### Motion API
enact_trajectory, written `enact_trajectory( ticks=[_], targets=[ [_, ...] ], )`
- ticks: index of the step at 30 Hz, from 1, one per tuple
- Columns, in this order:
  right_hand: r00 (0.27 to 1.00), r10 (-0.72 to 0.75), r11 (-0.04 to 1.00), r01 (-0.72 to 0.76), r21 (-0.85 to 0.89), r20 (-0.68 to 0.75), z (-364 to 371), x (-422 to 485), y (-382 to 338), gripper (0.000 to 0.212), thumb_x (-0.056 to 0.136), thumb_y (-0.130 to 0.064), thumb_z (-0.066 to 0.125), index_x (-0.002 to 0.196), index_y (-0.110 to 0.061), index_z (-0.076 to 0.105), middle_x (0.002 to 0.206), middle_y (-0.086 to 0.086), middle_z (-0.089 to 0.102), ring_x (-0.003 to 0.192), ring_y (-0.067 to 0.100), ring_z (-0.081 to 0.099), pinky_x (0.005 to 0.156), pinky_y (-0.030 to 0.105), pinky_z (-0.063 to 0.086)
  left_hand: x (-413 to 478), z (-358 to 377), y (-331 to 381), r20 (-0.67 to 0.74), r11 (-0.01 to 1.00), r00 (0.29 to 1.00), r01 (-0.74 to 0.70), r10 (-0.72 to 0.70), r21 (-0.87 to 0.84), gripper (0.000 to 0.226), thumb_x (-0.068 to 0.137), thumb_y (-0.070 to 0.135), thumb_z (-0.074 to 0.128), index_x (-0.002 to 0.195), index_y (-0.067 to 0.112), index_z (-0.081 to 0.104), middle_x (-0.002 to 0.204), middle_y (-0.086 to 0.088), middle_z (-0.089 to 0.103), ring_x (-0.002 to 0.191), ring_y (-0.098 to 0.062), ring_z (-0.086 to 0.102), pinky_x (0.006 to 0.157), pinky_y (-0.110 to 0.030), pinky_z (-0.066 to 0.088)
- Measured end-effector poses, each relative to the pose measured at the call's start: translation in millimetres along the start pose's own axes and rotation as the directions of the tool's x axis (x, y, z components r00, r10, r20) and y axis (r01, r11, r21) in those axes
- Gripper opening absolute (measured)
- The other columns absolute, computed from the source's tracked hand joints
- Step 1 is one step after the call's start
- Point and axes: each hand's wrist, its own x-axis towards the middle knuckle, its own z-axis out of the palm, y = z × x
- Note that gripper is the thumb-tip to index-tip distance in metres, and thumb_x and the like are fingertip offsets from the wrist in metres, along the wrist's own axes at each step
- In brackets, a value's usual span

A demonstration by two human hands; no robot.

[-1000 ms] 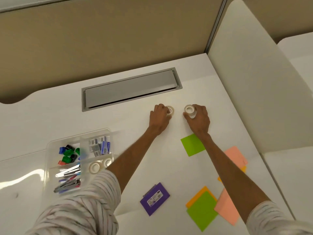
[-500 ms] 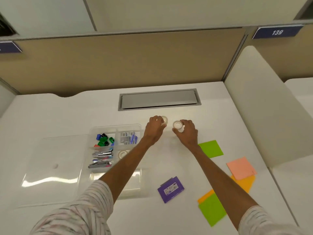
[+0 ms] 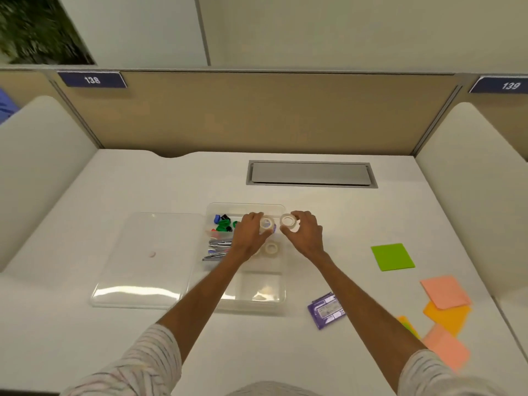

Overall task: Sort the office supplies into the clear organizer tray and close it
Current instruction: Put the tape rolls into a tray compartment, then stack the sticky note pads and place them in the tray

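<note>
The clear organizer tray (image 3: 278,295) sits mid-desk with its clear lid (image 3: 143,261) lying flat to its left. Above the tray's far compartments my left hand (image 3: 250,234) holds a white tape roll (image 3: 266,224). My right hand (image 3: 304,234) holds a second white tape roll (image 3: 289,220) just past the tray's right edge. Inside the tray I see coloured binder clips (image 3: 223,222), metal clips (image 3: 217,248) and another tape roll (image 3: 271,248). The compartment under my left hand is hidden.
A purple staple box (image 3: 325,310) lies right of the tray. Sticky notes are spread on the right: green (image 3: 392,257), pink (image 3: 444,291), orange (image 3: 445,317) and more near the desk edge. A grey cable hatch (image 3: 311,173) sits at the back. Padded dividers flank the desk.
Both hands have carried their tape rolls from the far middle of the desk leftward to the tray. The camera has tilted up and back, showing more of the desk.
</note>
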Motion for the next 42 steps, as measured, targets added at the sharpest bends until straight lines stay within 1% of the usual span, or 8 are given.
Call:
enact_trajectory(
  ticks=[6, 11, 15, 17, 23, 28, 36, 42],
  targets=[
    [0.998, -0.051, 0.997, 0.053, -0.047, 0.039, 28.1, -22.6, -11.4, 0.046, 0.074, -0.038, 0.072, 0.113, -0.022, 0.055, 0.112, -0.003, 0.057, 0.111, 0.020, 0.047, 0.085, 0.039, 0.036, -29.9, -0.4, -30.3, -0.063, 0.992, 0.997, -0.045, 0.053, 0.115, 0.051, 0.078, 0.044, 0.069, 0.116, 0.013, 0.057, 0.116, -0.006, 0.058, 0.113, -0.026, 0.050, 0.091, -0.043, 0.036],
    [0.998, -0.043, 0.996, 0.046, -0.071, 0.038, 36.7, -28.6, -14.5, 0.047, 0.073, -0.040, 0.072, 0.113, -0.022, 0.055, 0.113, -0.003, 0.056, 0.114, 0.022, 0.046, 0.086, 0.040, 0.036, -35.4, -2.6, -41.0, -0.084, 0.990, 0.993, -0.068, 0.079, 0.123, 0.052, 0.075, 0.047, 0.071, 0.112, 0.013, 0.057, 0.116, -0.004, 0.055, 0.113, -0.023, 0.048, 0.088, -0.041, 0.036],
    [0.995, -0.001, 0.986, 0.017, -0.167, 0.097, 36.7, -32.5, -14.8, 0.077, 0.072, -0.051, 0.072, 0.136, -0.020, 0.041, 0.130, 0.002, 0.046, 0.124, 0.022, 0.039, 0.094, 0.043, 0.035, -37.6, 0.9, -43.2, -0.028, 0.987, 0.998, -0.049, 0.054, 0.156, 0.071, 0.074, 0.052, 0.070, 0.128, 0.014, 0.045, 0.129, -0.005, 0.048, 0.123, -0.024, 0.042, 0.095, -0.047, 0.037],
    [0.994, 0.023, 0.985, -0.004, -0.173, 0.107, 36.4, -36.3, -12.3, 0.086, 0.073, -0.054, 0.072, 0.141, -0.019, 0.035, 0.135, 0.002, 0.042, 0.127, 0.022, 0.036, 0.097, 0.044, 0.035, -39.0, 3.5, -41.9, -0.006, 0.984, 0.999, -0.039, 0.041, 0.174, 0.077, 0.076, 0.050, 0.069, 0.136, 0.013, 0.038, 0.137, -0.006, 0.043, 0.130, -0.025, 0.037, 0.100, -0.049, 0.035],
    [0.996, 0.045, 0.998, -0.048, -0.034, -0.082, 30.2, -55.2, 15.8, 0.063, 0.083, -0.049, 0.065, 0.134, -0.019, 0.046, 0.133, 0.001, 0.048, 0.125, 0.020, 0.041, 0.096, 0.045, 0.036, -45.3, 19.2, -29.5, -0.067, 0.991, 0.994, -0.074, 0.082, 0.115, 0.051, 0.091, 0.041, 0.056, 0.131, 0.014, 0.044, 0.134, -0.006, 0.047, 0.127, -0.027, 0.040, 0.100, -0.050, 0.035],
    [0.981, 0.101, 0.994, -0.106, -0.023, -0.165, 15.9, -76.6, 47.0, 0.045, 0.085, -0.040, 0.065, 0.124, -0.020, 0.054, 0.125, -0.001, 0.054, 0.120, 0.020, 0.045, 0.092, 0.041, 0.038, -55.7, 45.2, -9.2, -0.053, 0.986, 0.986, -0.153, 0.157, 0.062, 0.036, 0.094, 0.034, 0.049, 0.125, 0.017, 0.049, 0.131, -0.005, 0.049, 0.127, -0.025, 0.041, 0.102, -0.048, 0.030],
    [0.943, 0.189, 0.977, -0.210, -0.047, -0.273, -17.8, -107.6, 91.8, 0.035, 0.085, -0.032, 0.067, 0.117, -0.019, 0.058, 0.121, -0.002, 0.058, 0.116, 0.021, 0.048, 0.090, 0.040, 0.038, -59.2, 76.1, 37.3, -0.070, 0.946, 0.945, -0.316, 0.320, 0.072, 0.023, 0.092, 0.028, 0.053, 0.112, 0.019, 0.055, 0.118, 0.000, 0.055, 0.120, -0.021, 0.046, 0.098, -0.043, 0.032],
    [0.897, 0.273, 0.945, -0.317, -0.075, -0.348, -60.8, -127.7, 133.9, 0.034, 0.085, -0.030, 0.067, 0.115, -0.017, 0.059, 0.117, 0.000, 0.058, 0.116, 0.023, 0.048, 0.086, 0.040, 0.037, -58.7, 101.8, 83.2, 0.012, 0.901, 0.901, -0.433, 0.433, 0.005, 0.025, 0.093, 0.020, 0.051, 0.118, 0.016, 0.054, 0.120, 0.001, 0.058, 0.114, -0.020, 0.050, 0.097, -0.038, 0.033]
  ],
)
